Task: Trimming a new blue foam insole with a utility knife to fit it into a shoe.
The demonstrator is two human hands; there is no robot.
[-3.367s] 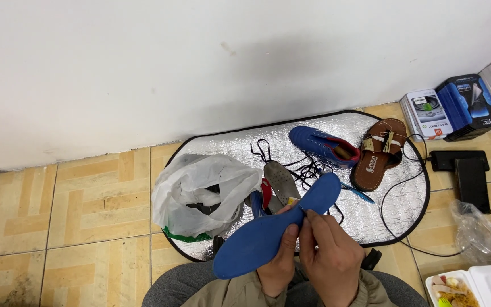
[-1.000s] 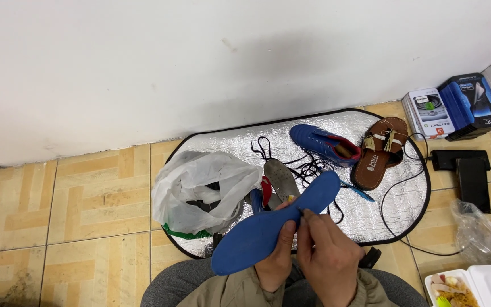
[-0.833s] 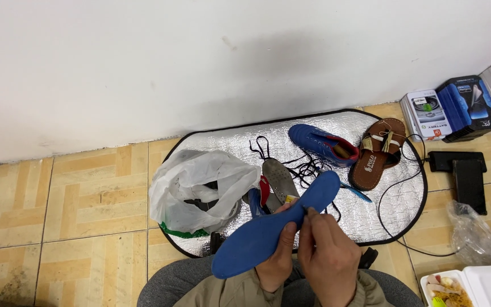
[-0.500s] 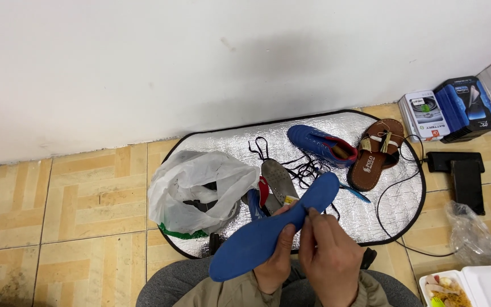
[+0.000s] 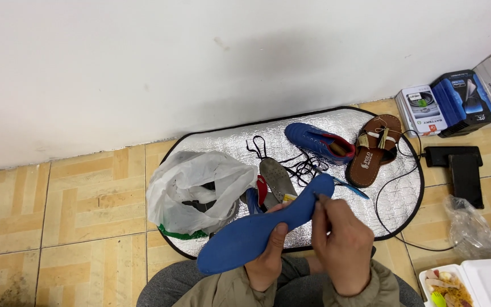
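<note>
We sit over the silver foil mat [image 5: 211, 145]. The blue insole [image 5: 257, 230] slants from lower left up to its toe at upper right, above our lap. Our left hand [image 5: 268, 261] clamps it from beneath at mid-length; our right hand [image 5: 342, 239], fingertips pinched together, touches the toe end.

We're looking down at a plain white wall [image 5: 200, 68] meeting a floor of tan tiles [image 5: 58, 210] with a herringbone wood pattern. A dark smudge, perhaps a shadow, spreads across the wall's lower part. Light's soft and even.
</note>
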